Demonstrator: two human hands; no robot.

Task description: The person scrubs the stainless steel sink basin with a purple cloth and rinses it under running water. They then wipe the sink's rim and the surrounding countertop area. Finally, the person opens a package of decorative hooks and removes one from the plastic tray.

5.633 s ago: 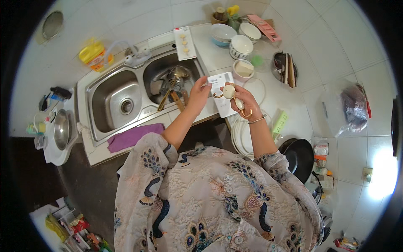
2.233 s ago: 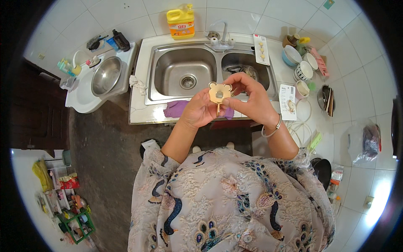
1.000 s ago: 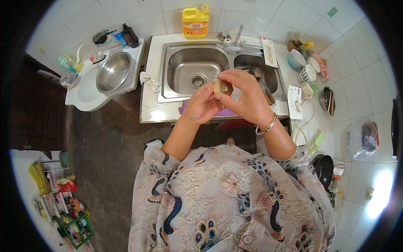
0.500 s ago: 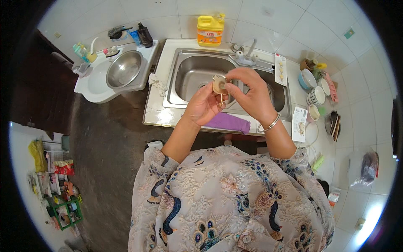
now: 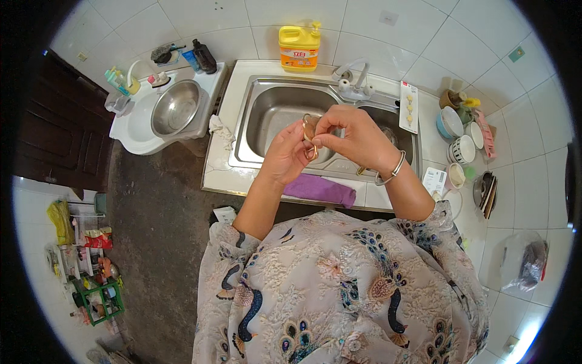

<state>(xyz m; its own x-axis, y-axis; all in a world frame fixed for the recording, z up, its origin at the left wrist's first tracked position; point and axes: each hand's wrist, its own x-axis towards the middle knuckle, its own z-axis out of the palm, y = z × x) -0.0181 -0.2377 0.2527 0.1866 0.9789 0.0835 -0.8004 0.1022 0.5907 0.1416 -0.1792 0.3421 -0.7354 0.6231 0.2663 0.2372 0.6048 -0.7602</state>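
Note:
Over the sink, my left hand [image 5: 287, 155] grips a small gold-coloured hook [image 5: 310, 128] with a round backing, held upright between thumb and fingers. A curved metal part sticks out at its lower end. My right hand [image 5: 354, 136], with a bracelet at the wrist, pinches at the right edge of the round backing; the fingertips partly cover it, and whether they hold a thin film there cannot be seen. Just below my hands, a folded purple cloth [image 5: 321, 189] lies on the counter's front edge.
Behind my hands is a double steel sink [image 5: 267, 100] with a tap [image 5: 357, 85]. A yellow pump jug [image 5: 299, 48] stands at the wall. On the right are hook cards [image 5: 408, 108] and bowls [image 5: 463, 148]. A steel basin [image 5: 176, 108] rests on the left washbasin.
My right hand has come lower and turned, its fingers now closed in a pinch at the hook's round backing. The backing has tilted more edge-on. The view has shifted slightly.

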